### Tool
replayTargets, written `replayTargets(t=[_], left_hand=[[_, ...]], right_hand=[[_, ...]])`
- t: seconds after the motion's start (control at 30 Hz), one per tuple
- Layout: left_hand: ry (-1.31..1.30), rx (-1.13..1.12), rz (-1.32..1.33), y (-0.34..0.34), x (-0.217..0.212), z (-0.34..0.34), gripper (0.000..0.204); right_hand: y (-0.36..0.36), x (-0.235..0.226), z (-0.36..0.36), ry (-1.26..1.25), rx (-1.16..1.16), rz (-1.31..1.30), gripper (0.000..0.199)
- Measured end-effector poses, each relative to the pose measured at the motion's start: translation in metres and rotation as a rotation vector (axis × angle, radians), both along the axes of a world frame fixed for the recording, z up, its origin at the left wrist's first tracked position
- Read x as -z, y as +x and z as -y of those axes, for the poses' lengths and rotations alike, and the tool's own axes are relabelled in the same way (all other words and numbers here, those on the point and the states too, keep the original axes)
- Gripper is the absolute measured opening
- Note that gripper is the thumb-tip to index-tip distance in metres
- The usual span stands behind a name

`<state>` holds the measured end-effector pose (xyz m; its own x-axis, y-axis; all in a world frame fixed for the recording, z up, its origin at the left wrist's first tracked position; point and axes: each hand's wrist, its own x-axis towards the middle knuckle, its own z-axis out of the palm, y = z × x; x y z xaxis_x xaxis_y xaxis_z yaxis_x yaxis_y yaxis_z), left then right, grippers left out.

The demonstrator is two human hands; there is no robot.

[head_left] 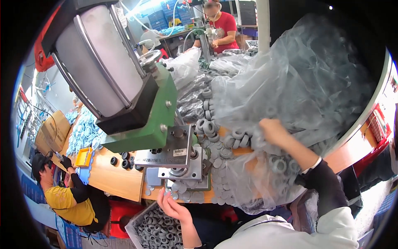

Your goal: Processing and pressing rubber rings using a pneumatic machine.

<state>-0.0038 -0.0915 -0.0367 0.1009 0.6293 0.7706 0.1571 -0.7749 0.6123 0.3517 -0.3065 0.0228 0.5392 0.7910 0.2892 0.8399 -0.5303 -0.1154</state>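
Note:
My right hand is closed on the large clear plastic bag, whose raised film covers much of the right side. Through and below the film show many grey rings. My left hand is at the front edge of the table, palm up with fingers apart, beside small grey discs. Just beyond it stands the green press with a steel tool block and a lower metal plate. I see nothing gripped in the left hand.
A bin of grey rings stands below the table edge. Black rings lie on the wooden table at left. One co-worker in yellow sits at left; another in red works at the back. A yellow tray lies farther left.

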Motion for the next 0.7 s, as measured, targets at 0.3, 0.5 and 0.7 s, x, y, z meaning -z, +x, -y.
replayTargets(t=[0.3, 0.5, 0.7], left_hand=[[0.492, 0.799, -0.261, 0.056, -0.047, 0.097, 0.015], [0.264, 0.903, -0.71, 0.117, -0.004, 0.123, 0.056], [0.047, 1.326, -0.522, 0.154, -0.002, 0.187, 0.06]], right_hand=[[0.062, -0.096, 0.092, 0.441, 1.021, 0.095, 0.028], [-0.049, -0.055, 0.03, -0.035, 0.607, 0.394, 0.049], [-0.077, -0.043, -0.041, 0.106, 0.01, -0.355, 0.039]])
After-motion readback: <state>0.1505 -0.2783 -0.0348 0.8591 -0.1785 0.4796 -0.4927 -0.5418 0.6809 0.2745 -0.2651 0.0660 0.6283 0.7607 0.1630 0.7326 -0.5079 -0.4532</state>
